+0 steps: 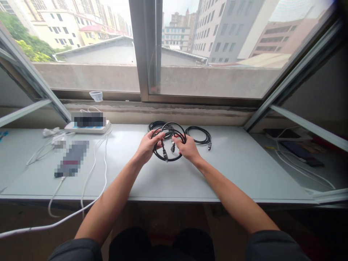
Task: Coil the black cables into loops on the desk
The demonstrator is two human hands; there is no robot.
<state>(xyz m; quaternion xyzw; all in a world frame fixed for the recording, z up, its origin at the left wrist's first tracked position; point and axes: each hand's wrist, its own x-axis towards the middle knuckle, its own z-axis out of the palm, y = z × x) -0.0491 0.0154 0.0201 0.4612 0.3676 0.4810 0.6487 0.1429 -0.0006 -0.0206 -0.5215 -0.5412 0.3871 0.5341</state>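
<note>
A: How far along is it?

B: The black cable is gathered into loops, held between the left grip and the right grip. I'd judge the looping mostly done, though the strands sit unevenly.

A: So what's left?

B: Probably the ends. One plug hangs just beside the left grip, another connector just inside the right grip, and the loops look unbound. Behind the left grip, a rear coil lies on the bench; past the right grip lies a side coil.

A: And the hands?

B: Both are closed on the loops, one from each side. The left thumb points inward across the strands; the right fingers curl round the opposite side. Both forearms reach forward and converge. Whether the lowest loop touches the bench, I can't tell.
</note>
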